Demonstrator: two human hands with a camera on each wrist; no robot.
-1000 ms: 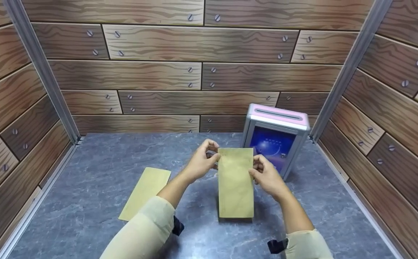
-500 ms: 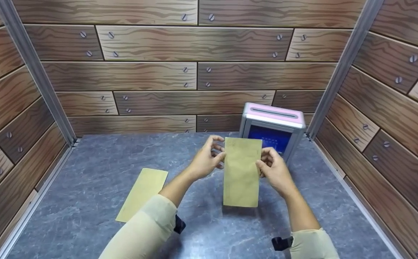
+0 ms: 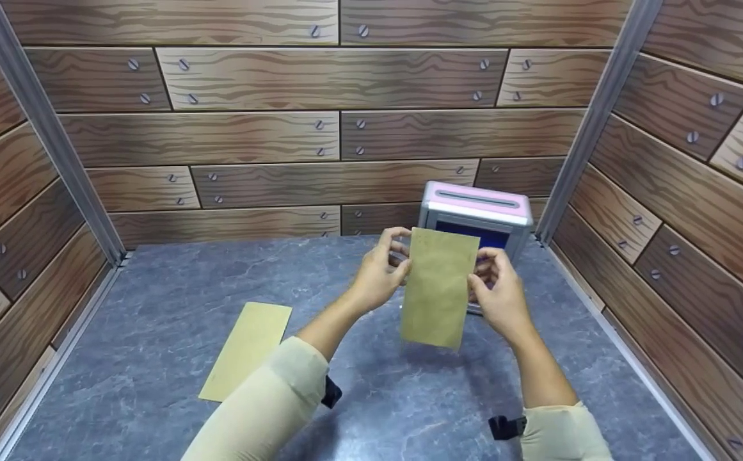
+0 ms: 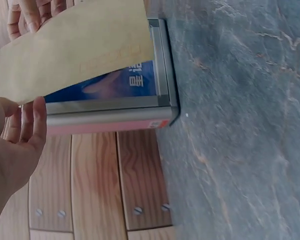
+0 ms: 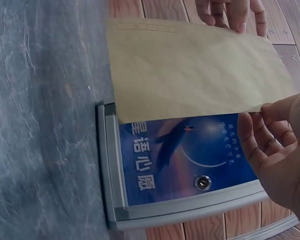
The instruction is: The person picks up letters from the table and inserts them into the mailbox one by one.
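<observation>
1 flat tan envelope (image 3: pixel 243 352) lies on the grey marbled table (image 3: pixel 141 333) at the left, slanted, its right side partly hidden behind the pale left sleeve (image 3: pixel 262 403). Next along, a small black device (image 3: pixel 331 392) juts from beside that cuff, and the left hand (image 3: pixel 379 275) reaches forward. Its thumb and fingertips close on the left edge of a 2nd, held envelope (image 3: pixel 440 288), pinching it with barely a gap.

That envelope is off the table, near upright and slightly tilted, spanning the space between the 2 hands. A row of small printed squares (image 5: pixel 146 28) runs near its lower end. Behind it stands a silver-framed box (image 3: pixel 477 211) with a pink top and a long slot (image 3: pixel 477 198); the paper covers much of its blue front panel (image 5: pixel 190 155), where I see white characters and a round lock (image 5: pixel 202 183). I can't tell how near paper and box are.

At the right edge of the paper, the right hand (image 3: pixel 502 294) pinches too, thumb against fingers, the lower fingers bent inward. Below it sits the pale right sleeve (image 3: pixel 566 432); beyond, a plank-patterned wall (image 3: pixel 685 211) rises at the side.
</observation>
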